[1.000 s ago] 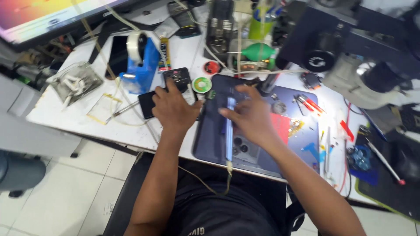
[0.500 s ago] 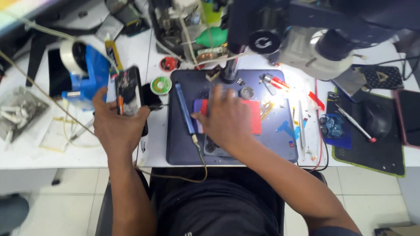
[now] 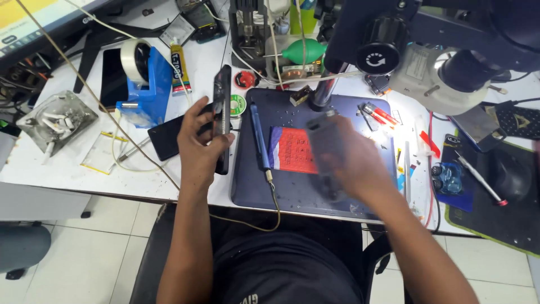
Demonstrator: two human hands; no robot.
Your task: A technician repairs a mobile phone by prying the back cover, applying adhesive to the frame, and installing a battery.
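Observation:
My left hand (image 3: 201, 147) grips a black phone (image 3: 222, 115), held edge-up over the left rim of the dark work mat (image 3: 292, 194). My right hand (image 3: 357, 166) is blurred over the middle of the mat. It holds a dark flat phone-shaped piece (image 3: 324, 147), too blurred to make out further. A red-and-blue pad (image 3: 289, 151) lies on the mat just left of that hand. A blue pen-shaped tool (image 3: 259, 135) with a cord lies on the mat between my hands, untouched.
A microscope (image 3: 433, 50) overhangs the mat's far right. A blue tape dispenser (image 3: 147, 79), a glue tube (image 3: 179, 68) and a glass dish (image 3: 56, 121) stand at left. Another flat black device (image 3: 166, 142) lies under my left hand. A mouse (image 3: 512, 174) sits on a black pad at right.
My right hand has left the blue tool, which now lies on the mat, and has moved right with a dark flat piece in it. My left hand has turned the phone edge-up.

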